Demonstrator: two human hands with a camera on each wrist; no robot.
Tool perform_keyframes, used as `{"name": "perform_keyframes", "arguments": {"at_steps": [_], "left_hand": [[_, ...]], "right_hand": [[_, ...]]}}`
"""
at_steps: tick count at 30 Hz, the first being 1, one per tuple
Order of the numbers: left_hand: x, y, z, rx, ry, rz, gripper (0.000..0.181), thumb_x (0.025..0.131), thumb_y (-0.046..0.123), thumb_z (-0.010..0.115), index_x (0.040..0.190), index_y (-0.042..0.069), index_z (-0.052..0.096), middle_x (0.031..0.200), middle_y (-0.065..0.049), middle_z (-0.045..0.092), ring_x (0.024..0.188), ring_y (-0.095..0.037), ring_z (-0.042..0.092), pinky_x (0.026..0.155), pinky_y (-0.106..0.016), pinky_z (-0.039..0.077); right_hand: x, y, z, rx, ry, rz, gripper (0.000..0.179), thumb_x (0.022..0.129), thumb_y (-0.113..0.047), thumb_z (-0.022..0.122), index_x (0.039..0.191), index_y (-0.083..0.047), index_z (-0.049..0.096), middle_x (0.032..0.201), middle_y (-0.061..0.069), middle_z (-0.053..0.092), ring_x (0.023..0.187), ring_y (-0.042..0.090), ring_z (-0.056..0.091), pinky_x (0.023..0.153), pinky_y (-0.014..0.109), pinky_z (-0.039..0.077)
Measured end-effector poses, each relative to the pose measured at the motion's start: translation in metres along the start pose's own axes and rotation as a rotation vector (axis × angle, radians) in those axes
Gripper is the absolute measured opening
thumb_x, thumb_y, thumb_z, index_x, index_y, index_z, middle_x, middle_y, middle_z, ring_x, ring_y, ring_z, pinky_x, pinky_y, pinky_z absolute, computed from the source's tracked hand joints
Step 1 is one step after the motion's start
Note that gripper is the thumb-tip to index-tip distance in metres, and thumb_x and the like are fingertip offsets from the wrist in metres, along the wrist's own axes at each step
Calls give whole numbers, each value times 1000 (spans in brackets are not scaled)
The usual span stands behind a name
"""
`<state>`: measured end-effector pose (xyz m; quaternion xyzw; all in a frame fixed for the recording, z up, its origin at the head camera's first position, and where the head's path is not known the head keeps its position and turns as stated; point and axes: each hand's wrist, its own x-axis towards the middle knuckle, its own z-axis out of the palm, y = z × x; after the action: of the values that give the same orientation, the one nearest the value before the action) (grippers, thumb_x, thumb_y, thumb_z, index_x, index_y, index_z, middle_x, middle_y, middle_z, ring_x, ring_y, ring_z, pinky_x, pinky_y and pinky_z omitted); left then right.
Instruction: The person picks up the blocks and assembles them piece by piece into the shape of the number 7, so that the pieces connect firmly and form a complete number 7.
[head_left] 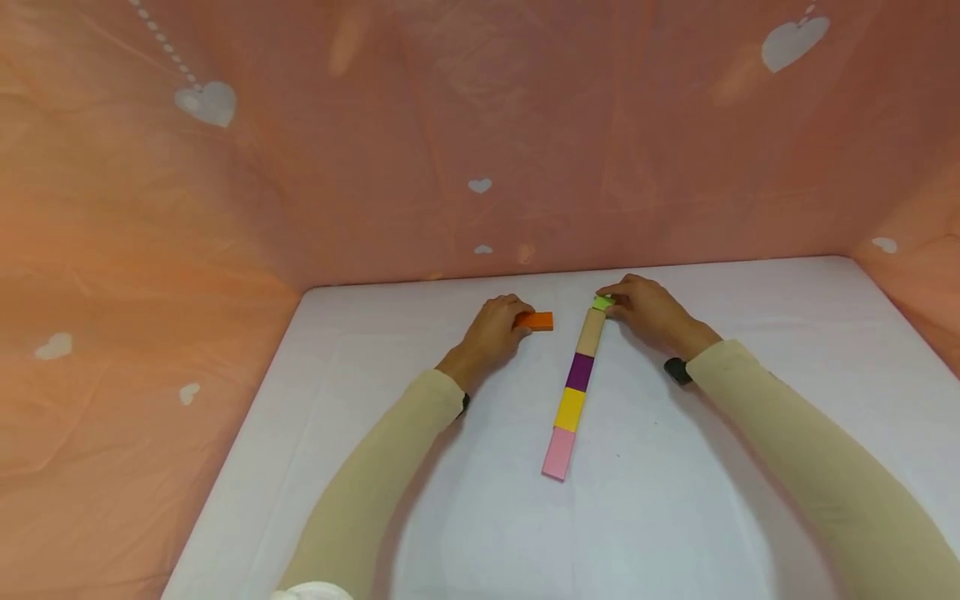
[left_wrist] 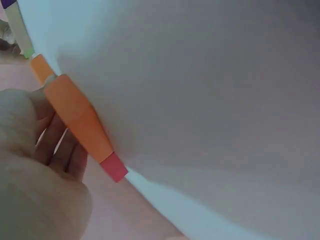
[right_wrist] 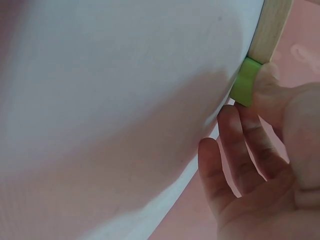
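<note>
A row of coloured blocks runs away from the person: pink [head_left: 558, 453], yellow [head_left: 570, 410], purple [head_left: 580, 372], plain wood [head_left: 591, 333] and, at the far end, a green block [head_left: 603, 302]. My right hand [head_left: 651, 310] pinches the green block between thumb and fingers, its end against the wooden one in the right wrist view. Left of the row, my left hand [head_left: 492, 333] grips orange blocks [head_left: 542, 322] by thumb and fingers. In the left wrist view, a red block [left_wrist: 114, 167] sits at the end of the orange blocks, hidden by the hand from the head view.
All the blocks are on a white-covered table [head_left: 675, 517]. A pinkish-orange cloth with pale hearts [head_left: 480, 185] rises behind the table's far edge and at both sides. Dark bands show at both wrists. A white rounded thing [head_left: 315, 591] shows at the bottom edge.
</note>
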<state>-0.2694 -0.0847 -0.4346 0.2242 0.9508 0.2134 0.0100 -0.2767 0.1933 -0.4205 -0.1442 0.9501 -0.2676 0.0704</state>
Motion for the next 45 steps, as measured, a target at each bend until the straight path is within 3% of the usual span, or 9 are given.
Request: {"name": "perform_keyframes", "arguments": {"at_steps": [7, 15, 18, 24, 30, 36, 45], "left_hand": [[6, 3, 0, -17, -3, -29, 33, 97, 24, 65, 128, 14, 65, 126, 0, 64, 116, -20, 55, 110, -36, 43], [20, 7, -3, 36, -13, 18, 34, 97, 23, 66, 129, 11, 65, 129, -4, 62, 119, -23, 55, 109, -35, 45], [30, 13, -5, 44, 0, 32, 35, 97, 23, 66, 129, 10, 65, 131, -4, 61, 122, -23, 53, 111, -33, 43], [40, 31, 2, -16, -14, 0, 36, 98, 26, 64, 131, 12, 63, 132, 0, 58, 125, -18, 50, 111, -30, 44], [43, 40, 7, 45, 3, -3, 35, 96, 24, 67, 128, 12, 65, 124, 0, 61, 117, -17, 55, 108, -27, 46], [44, 36, 9, 86, -21, -15, 36, 96, 26, 66, 130, 13, 65, 119, 1, 63, 111, -15, 58, 106, -25, 48], [43, 33, 12, 53, -35, 7, 36, 95, 25, 67, 129, 12, 66, 118, 1, 65, 113, -14, 58, 107, -26, 47]], "right_hand": [[2, -1, 4, 26, -1, 17, 42, 97, -16, 65, 138, -13, 60, 116, 14, 60, 109, 30, 55, 103, 50, 48], [3, 0, 7, 21, -16, 19, 43, 96, -18, 66, 139, -14, 59, 116, 13, 61, 108, 29, 55, 103, 50, 49], [3, 0, 6, 9, -5, 18, 42, 96, -19, 66, 138, -14, 60, 115, 12, 61, 107, 29, 56, 102, 50, 49], [2, -1, 4, 3, -12, 12, 42, 96, -19, 66, 137, -14, 61, 116, 13, 62, 108, 30, 57, 102, 50, 49], [4, -3, 5, -4, -9, 7, 41, 96, -19, 66, 137, -12, 61, 117, 14, 62, 107, 30, 57, 102, 51, 49], [4, -4, 6, -4, -6, 10, 41, 96, -19, 67, 135, -13, 62, 116, 14, 62, 106, 30, 58, 102, 50, 49], [1, -8, 6, -11, -8, 20, 41, 96, -20, 67, 136, -13, 62, 117, 14, 62, 108, 31, 58, 102, 52, 49]]}}
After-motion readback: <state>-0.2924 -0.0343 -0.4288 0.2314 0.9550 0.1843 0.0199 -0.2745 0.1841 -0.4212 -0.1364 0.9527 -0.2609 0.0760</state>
